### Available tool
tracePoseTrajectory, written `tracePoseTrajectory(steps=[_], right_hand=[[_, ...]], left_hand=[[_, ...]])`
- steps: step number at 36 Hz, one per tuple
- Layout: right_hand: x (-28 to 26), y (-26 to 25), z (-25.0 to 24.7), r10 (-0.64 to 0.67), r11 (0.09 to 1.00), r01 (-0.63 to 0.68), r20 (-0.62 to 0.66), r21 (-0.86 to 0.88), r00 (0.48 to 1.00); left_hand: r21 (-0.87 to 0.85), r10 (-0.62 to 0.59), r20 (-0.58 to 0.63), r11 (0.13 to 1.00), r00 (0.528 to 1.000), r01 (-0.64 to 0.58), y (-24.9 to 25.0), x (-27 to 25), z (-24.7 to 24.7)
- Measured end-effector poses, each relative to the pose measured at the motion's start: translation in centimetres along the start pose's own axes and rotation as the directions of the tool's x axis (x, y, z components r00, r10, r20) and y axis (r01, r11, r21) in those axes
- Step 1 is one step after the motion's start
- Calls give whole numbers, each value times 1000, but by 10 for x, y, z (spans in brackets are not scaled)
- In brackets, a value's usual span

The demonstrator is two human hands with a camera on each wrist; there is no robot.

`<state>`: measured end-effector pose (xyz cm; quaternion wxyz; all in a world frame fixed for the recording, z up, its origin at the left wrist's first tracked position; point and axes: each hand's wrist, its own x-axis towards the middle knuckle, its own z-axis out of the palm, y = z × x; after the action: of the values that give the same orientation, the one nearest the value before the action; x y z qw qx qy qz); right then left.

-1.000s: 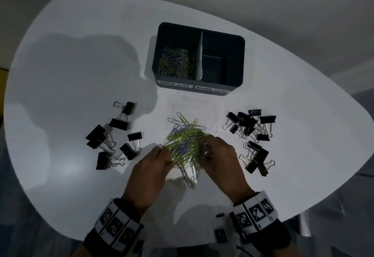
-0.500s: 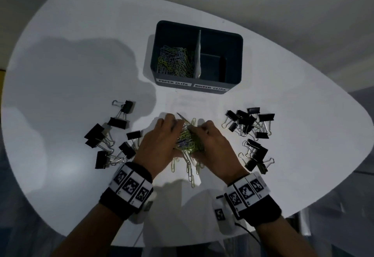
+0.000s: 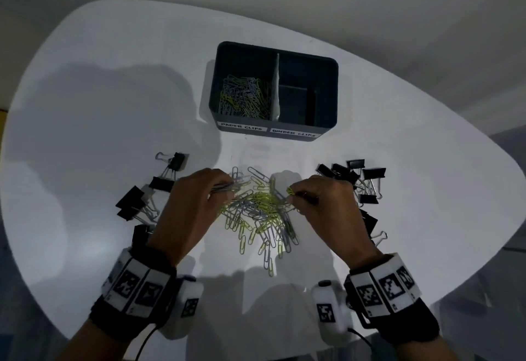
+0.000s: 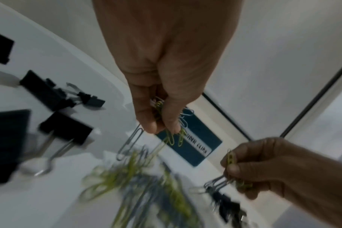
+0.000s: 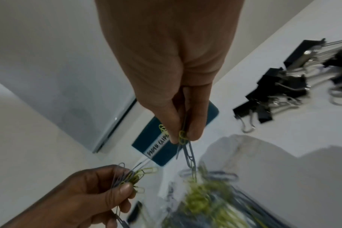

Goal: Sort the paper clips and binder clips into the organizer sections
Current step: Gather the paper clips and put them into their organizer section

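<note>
Two sections divide the dark organizer (image 3: 277, 130) at the white table's (image 3: 85, 104) far middle; paper clips fill its left one. Nearer, a loose paper-clip pile (image 3: 256, 218) lies between binder clips (image 3: 358, 178). Left hand (image 3: 190, 207) and right hand (image 3: 324, 204) each pinch a bunch of paper clips above it.

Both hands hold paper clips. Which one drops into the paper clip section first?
Left, probably. The left hand sits on the side of the PAPER CLIPS section; the right hand would cross the divider side.

I see black wristbands (image 3: 128, 313) carrying white blocks printed with black square markers, plus white camera housings (image 3: 330, 313) trailing thin black cables (image 3: 145, 340).
</note>
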<state>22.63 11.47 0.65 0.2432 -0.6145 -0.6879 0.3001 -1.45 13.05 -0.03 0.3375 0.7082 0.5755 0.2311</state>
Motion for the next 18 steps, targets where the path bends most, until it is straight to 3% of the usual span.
tracePoseTrajectory(steps=[4,12,18], right_hand=[[9,-12,-17,27,991,-26,-7,134,1000],[31,-42,-45,44,946,-11,-93,324,995],[71,-64,-53,-1,948,57,-175,312,985]], left_hand=[[-71,-40,-39,997,998,38,27,16,-28],[-16,126,-208,991,970,-132,65,90,-67],[-70,29,-201,997,979,-44,53,133,-52]])
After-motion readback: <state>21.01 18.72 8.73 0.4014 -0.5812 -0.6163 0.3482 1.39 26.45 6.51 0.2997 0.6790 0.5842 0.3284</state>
